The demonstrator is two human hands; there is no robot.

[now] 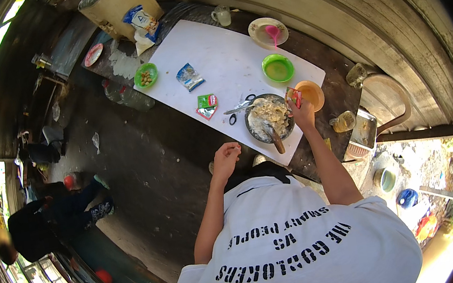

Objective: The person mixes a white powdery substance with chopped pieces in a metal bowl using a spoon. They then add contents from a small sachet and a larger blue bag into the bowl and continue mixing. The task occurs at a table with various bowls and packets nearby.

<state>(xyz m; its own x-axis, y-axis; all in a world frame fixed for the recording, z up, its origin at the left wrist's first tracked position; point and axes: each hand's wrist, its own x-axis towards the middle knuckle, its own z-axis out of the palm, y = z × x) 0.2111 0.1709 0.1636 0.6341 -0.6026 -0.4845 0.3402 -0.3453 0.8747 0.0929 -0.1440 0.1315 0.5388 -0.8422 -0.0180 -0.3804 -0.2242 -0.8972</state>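
Note:
My right hand (303, 111) holds a small red sachet (294, 97) at the right rim of a dark, round bowl (251, 129). Inside that bowl lies a lumpy pale mixture with white flour-like powder (268, 115); a wooden-handled utensil (278, 142) leans out over the near rim. My left hand (226, 159) is off the table's near edge, fingers pinched on a tiny reddish scrap (237, 146) too small to name surely. Scissors with black handles (241, 108) lie against the bowl's left side. Just behind my right hand sits an orange bowl (314, 92).
On the white tabletop (224, 52) are a green bowl of liquid (278, 68), opened green-red sachets (207, 106), a blue packet (190, 77) and a green bowl of small round pieces (146, 76). Glass mugs (343, 121) stand to the right. A person (50, 222) is at far left.

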